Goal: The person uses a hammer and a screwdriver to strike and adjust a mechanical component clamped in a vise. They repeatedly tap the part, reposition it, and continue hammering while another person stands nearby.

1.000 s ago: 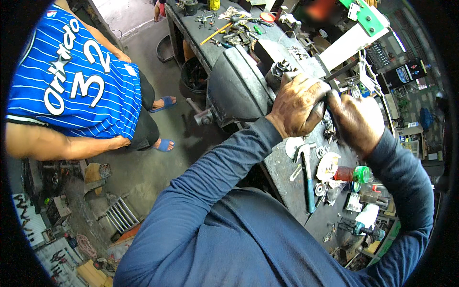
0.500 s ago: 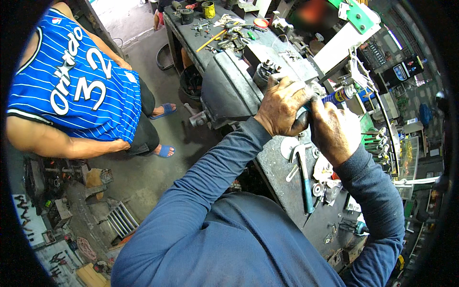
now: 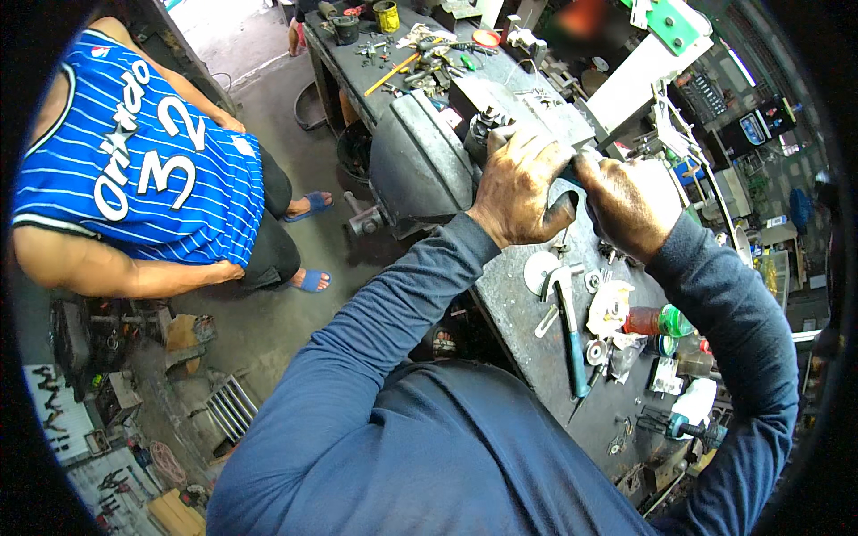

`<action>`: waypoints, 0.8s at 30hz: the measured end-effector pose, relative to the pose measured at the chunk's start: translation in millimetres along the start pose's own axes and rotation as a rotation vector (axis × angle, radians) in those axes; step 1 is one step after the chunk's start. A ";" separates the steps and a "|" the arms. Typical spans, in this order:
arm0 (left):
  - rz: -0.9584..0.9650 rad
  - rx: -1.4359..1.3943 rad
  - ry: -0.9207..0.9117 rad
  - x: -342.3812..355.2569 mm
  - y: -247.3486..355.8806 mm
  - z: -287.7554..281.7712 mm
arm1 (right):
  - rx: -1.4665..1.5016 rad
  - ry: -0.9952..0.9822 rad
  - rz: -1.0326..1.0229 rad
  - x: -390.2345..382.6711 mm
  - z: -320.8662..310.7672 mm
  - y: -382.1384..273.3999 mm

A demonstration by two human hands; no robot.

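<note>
My left hand (image 3: 527, 188) is closed beside a dark cylindrical metal part (image 3: 478, 136) on top of a large grey metal vise (image 3: 416, 170). My right hand (image 3: 630, 196) is closed just to its right. Both grip a dark object that is mostly hidden by the fingers. Below them on the bench (image 3: 518, 322) lie a claw hammer (image 3: 570, 330) with a teal handle, a pale disc (image 3: 539, 272), washers and small bags.
A person in a blue striped jersey (image 3: 134, 161) stands at my left. Tools (image 3: 429, 67) and tins (image 3: 386, 16) crowd the far bench. A white post with a green plate (image 3: 670, 40) rises behind my hands. Jars (image 3: 670, 320) sit at right; a floor grate (image 3: 232, 406) is lower left.
Both hands have shifted slightly left in the view since a second ago. My right hand dipped half a second ago and is higher again now, covering where a blue tube had shown.
</note>
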State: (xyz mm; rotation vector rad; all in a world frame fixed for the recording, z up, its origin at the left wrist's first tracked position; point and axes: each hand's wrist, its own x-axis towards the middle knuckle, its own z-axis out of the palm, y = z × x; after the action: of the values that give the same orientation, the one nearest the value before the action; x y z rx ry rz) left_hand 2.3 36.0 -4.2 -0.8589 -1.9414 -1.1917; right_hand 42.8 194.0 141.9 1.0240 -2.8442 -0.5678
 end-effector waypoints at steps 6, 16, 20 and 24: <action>0.165 0.128 -0.027 -4.2 -0.6 -1.2 | 0.020 0.207 0.126 -20.7 28.0 -14.8; 0.077 0.088 0.045 -5.2 1.2 3.0 | -0.021 0.146 0.130 -13.5 8.5 -27.4; 0.034 0.013 0.044 -1.9 0.8 2.2 | 0.007 0.145 0.018 -11.5 6.8 -13.7; 0.063 0.083 0.048 5.8 7.1 -3.6 | 0.030 0.091 -0.085 -5.2 -2.9 7.2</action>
State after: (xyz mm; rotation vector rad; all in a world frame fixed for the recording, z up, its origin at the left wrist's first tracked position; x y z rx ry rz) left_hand 5.7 36.3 5.0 -0.8347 -1.8968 -1.0782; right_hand 43.0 201.4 147.5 1.1494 -2.7492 -0.4733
